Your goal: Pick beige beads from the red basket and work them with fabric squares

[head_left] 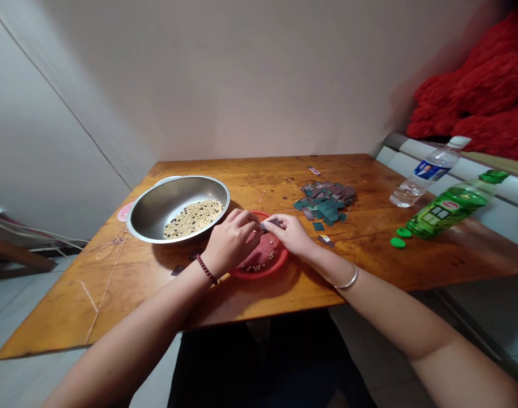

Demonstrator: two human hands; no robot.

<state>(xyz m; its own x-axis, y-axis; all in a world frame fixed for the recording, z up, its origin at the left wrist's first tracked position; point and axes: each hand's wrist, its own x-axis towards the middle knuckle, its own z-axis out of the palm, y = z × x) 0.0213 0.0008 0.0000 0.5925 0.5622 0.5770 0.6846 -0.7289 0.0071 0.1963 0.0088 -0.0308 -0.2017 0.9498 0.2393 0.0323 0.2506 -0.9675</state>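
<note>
Both hands meet above a red mesh basket [265, 255] that holds several small cream beads. My right hand [291, 232] pinches a small dark piece that looks like sandpaper [272, 224]. My left hand [236, 238] is closed with its fingertips at that piece; whatever it grips is too small and hidden to make out. A steel bowl [151, 212] stands to the left, with many cream and dark beads [195, 218] in it. Behind my right hand lies a heap of brown and green sandpaper squares [327, 198].
On the right, a clear water bottle [424, 175] and a green drink bottle [450, 207] stand near two green caps [398, 242]. Loose string [97, 309] trails over the left of the wooden table [144, 300]. Red fluffy material [480, 90] is piled at the far right.
</note>
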